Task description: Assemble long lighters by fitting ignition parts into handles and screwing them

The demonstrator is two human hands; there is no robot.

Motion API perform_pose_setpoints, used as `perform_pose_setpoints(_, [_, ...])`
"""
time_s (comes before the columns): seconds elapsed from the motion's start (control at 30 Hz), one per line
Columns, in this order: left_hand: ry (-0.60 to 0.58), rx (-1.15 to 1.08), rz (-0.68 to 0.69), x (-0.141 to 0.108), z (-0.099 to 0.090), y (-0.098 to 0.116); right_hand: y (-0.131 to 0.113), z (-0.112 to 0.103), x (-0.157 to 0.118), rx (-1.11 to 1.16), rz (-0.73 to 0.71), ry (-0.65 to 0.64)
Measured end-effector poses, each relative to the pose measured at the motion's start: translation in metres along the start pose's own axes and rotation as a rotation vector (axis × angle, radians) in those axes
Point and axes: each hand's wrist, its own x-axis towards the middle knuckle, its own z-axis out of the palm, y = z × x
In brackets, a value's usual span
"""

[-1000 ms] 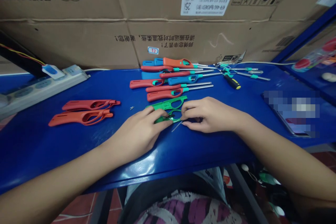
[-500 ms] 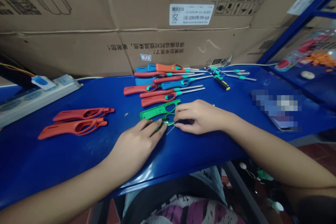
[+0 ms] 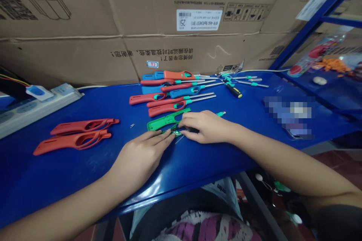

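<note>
1. Our left hand (image 3: pixel 141 154) and right hand (image 3: pixel 207 126) touch a green lighter-casing half (image 3: pixel 177 133) on the worktop (image 3: pixel 68 171); we cannot tell whether either grip is clamped.
2. Just beyond lies the other green half (image 3: pixel 162 121), unjoined; we judge this lighter unfinished.
3. Farther out, several barrelled lighters (image 3: pixel 164 109) look complete; the red casing (image 3: pixel 69 127) and orange casing (image 3: pixel 56 144) show no barrels.

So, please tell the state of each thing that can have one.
Green plastic far half-shell: inside facing up
Green plastic near shell: partly hidden
Bare left hand: fingertips on near shell
Bare right hand: fingertips at near shell
White plastic power strip: white plug on it
Red plastic shell: lying flat
Orange plastic shell: lying flat
</note>
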Motion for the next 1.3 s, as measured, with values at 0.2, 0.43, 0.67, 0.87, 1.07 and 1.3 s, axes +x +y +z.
perform_pose_setpoints(0.2, [0.053, -0.036, -0.003, 0.001, 0.002, -0.001, 0.004, 0.001, -0.002, 0.054, -0.040, 0.021])
perform_pose_setpoints(0.43, [0.028, -0.054, -0.026, 0.001, 0.003, -0.002, 0.006, -0.004, -0.001, 0.138, -0.029, 0.095])
perform_pose_setpoints(0.67, [0.009, -0.083, -0.011, 0.002, 0.001, -0.009, 0.073, -0.043, -0.018, -0.090, 0.497, 0.460])
perform_pose_setpoints(0.87, [0.024, -0.030, 0.003, 0.001, 0.001, -0.010, 0.147, -0.065, -0.053, -0.218, 0.968, 0.539])
perform_pose_setpoints(1.07, [0.034, -0.065, 0.001, 0.001, -0.002, -0.010, 0.172, -0.059, -0.068, -0.137, 1.081, 0.461])
perform_pose_setpoints(1.3, [0.001, -0.099, -0.016, 0.001, -0.002, -0.012, 0.180, -0.053, -0.069, -0.102, 1.098, 0.447])
